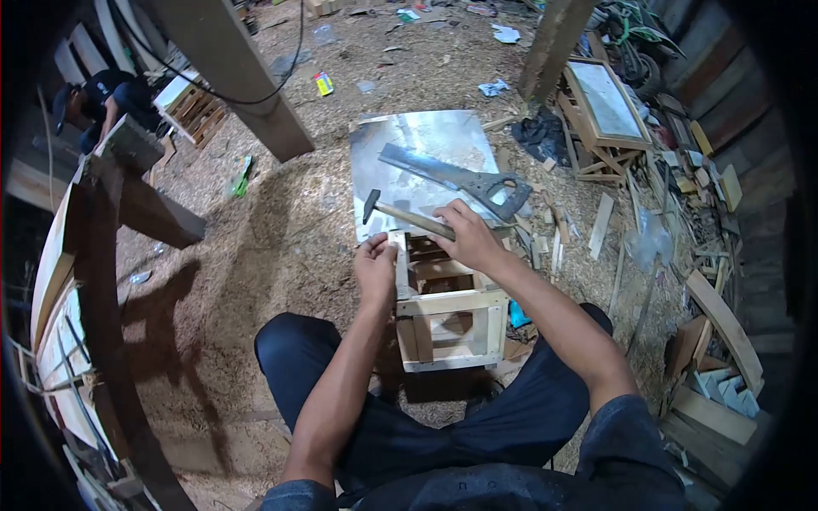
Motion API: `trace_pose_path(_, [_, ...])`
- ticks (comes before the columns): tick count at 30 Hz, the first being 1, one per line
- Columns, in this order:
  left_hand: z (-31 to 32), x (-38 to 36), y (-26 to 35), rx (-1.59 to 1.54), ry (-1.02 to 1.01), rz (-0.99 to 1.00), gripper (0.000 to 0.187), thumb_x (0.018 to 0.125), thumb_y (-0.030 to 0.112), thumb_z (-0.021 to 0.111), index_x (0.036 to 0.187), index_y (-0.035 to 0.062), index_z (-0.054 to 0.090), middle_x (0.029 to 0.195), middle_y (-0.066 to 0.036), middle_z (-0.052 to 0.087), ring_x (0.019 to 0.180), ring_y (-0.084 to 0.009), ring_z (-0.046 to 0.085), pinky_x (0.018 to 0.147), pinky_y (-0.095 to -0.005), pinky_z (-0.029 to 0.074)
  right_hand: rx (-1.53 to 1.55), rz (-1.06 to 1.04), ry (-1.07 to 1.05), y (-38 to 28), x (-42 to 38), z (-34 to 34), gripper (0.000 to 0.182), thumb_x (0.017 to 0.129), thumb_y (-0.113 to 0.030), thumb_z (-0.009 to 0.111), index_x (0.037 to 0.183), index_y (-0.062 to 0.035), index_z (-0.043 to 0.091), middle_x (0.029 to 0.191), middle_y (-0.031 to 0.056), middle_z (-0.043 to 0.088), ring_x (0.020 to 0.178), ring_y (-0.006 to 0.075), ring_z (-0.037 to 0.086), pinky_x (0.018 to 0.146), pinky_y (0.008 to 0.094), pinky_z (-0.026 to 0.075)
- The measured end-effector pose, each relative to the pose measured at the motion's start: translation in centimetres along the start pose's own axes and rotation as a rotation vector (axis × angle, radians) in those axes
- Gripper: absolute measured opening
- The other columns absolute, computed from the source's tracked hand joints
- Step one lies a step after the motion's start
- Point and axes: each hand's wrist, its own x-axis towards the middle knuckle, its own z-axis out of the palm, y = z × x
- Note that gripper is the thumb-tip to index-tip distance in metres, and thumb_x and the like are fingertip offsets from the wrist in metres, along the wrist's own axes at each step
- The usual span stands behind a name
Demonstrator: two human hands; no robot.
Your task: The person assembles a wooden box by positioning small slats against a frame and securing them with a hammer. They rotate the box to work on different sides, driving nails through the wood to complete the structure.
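My right hand [470, 237] is wrapped round the wooden handle of a hammer [409, 217]. The hammer's dark head is to the left, raised over the near edge of a metal sheet. My left hand [375, 260] is closed at the far left corner of a small wooden frame [452, 301], its thumb and fingers pinched by the end of a pale strip. Whatever is between those fingers is too small to make out. The box-like frame, with open sides, stands between my knees. Beyond it, a handsaw [456, 180] lies across the metal sheet [417, 128].
Wooden posts [234, 77] rise on both sides ahead. A person [106, 98] crouches at the far left. Wood shavings cover the floor [256, 238]. A wooden frame with a pale panel [607, 100] stands at right, beside scattered offcuts [724, 315]. A large timber structure [102, 281] is at left.
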Motion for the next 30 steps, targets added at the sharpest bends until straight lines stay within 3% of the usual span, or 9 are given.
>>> trace_pose_path(2, [-0.4, 0.5, -0.7, 0.101, -0.015, 0.061, 0.031, 0.091, 0.002, 0.062, 0.120, -0.0060, 0.055, 0.098, -0.008, 0.064, 0.084, -0.0135, 0.060, 0.075, -0.0264, 0.049, -0.029, 0.113, 0.005, -0.2, -0.9, -1.4, 0.033, 0.079, -0.008, 0.074, 0.109, -0.0025, 0.062, 0.103, 0.0175, 0.059, 0.097, 0.0379, 0.062, 0.083, 0.0439, 0.051])
trace_pose_path(4, [0.0, -0.4, 0.7, 0.155, -0.025, 0.036, 0.031, 0.092, 0.007, 0.064, 0.119, -0.0057, 0.055, 0.098, -0.007, 0.063, 0.090, -0.0121, 0.058, 0.077, -0.0262, 0.048, -0.083, 0.219, 0.040, -0.2, -1.3, -3.3, 0.019, 0.083, -0.009, 0.068, 0.100, -0.0006, 0.064, 0.098, 0.0212, 0.063, 0.094, 0.0420, 0.063, 0.082, 0.0469, 0.051])
trace_pose_path(6, [-0.1, 0.1, -0.2, 0.421, 0.041, 0.232, 0.037, 0.089, 0.008, 0.066, 0.122, -0.0052, 0.054, 0.098, -0.009, 0.063, 0.092, -0.0175, 0.059, 0.078, -0.0322, 0.049, -0.127, 0.307, 0.058, 0.8, -1.8, -5.4, 0.014, 0.085, -0.009, 0.065, 0.094, 0.0005, 0.065, 0.096, 0.0231, 0.064, 0.092, 0.0440, 0.062, 0.082, 0.0490, 0.050])
trace_pose_path(9, [2.3, -1.7, 4.3, 0.965, 0.129, 1.049, 0.032, 0.085, 0.007, 0.067, 0.115, -0.0023, 0.061, 0.096, -0.012, 0.065, 0.092, -0.0276, 0.061, 0.082, -0.0402, 0.049, -0.167, 0.262, 0.078, 3.2, -1.9, -6.8, 0.013, 0.086, -0.011, 0.063, 0.091, 0.0013, 0.064, 0.094, 0.0244, 0.066, 0.091, 0.0446, 0.063, 0.082, 0.0510, 0.050])
trace_pose_path(12, [5.4, -0.1, 4.3, 0.919, -0.317, 0.932, 0.022, 0.082, 0.009, 0.067, 0.103, 0.0031, 0.070, 0.097, -0.014, 0.067, 0.096, -0.0362, 0.060, 0.088, -0.0472, 0.048, -0.235, 0.284, -0.064, 3.5, -0.9, -8.0, 0.016, 0.087, -0.014, 0.063, 0.096, -0.0009, 0.066, 0.100, 0.0246, 0.066, 0.098, 0.0432, 0.062, 0.085, 0.0501, 0.050])
trace_pose_path(15, [8.9, 2.0, 3.1, 1.210, -0.490, 0.774, 0.014, 0.084, 0.014, 0.066, 0.093, 0.0072, 0.074, 0.098, -0.013, 0.069, 0.102, -0.0349, 0.060, 0.089, -0.0465, 0.047, -0.281, 0.337, -0.226, 3.3, 0.6, -8.0, 0.021, 0.086, -0.016, 0.063, 0.102, -0.0033, 0.068, 0.106, 0.0240, 0.066, 0.103, 0.0419, 0.062, 0.088, 0.0497, 0.050])
trace_pose_path(19, [9.9, 2.6, 1.7, 1.393, -0.593, 0.822, 0.018, 0.086, 0.020, 0.065, 0.099, 0.0100, 0.074, 0.104, -0.010, 0.068, 0.107, -0.0325, 0.058, 0.090, -0.0477, 0.045, -0.392, 0.309, -0.297, 4.4, 1.2, -7.6, 0.025, 0.086, -0.018, 0.065, 0.107, -0.0052, 0.068, 0.110, 0.0223, 0.066, 0.107, 0.0407, 0.062, 0.090, 0.0495, 0.051])
trace_pose_path(30, [8.4, 1.9, -0.1, 1.408, -0.580, 0.994, 0.019, 0.090, 0.021, 0.062, 0.106, 0.0123, 0.066, 0.115, -0.008, 0.060, 0.114, -0.0285, 0.056, 0.096, -0.0504, 0.041, -0.373, 0.176, -0.512, 6.8, 3.1, -8.3, 0.029, 0.080, -0.020, 0.077, 0.102, -0.0035, 0.068, 0.108, 0.0210, 0.067, 0.106, 0.0392, 0.063, 0.088, 0.0472, 0.052])
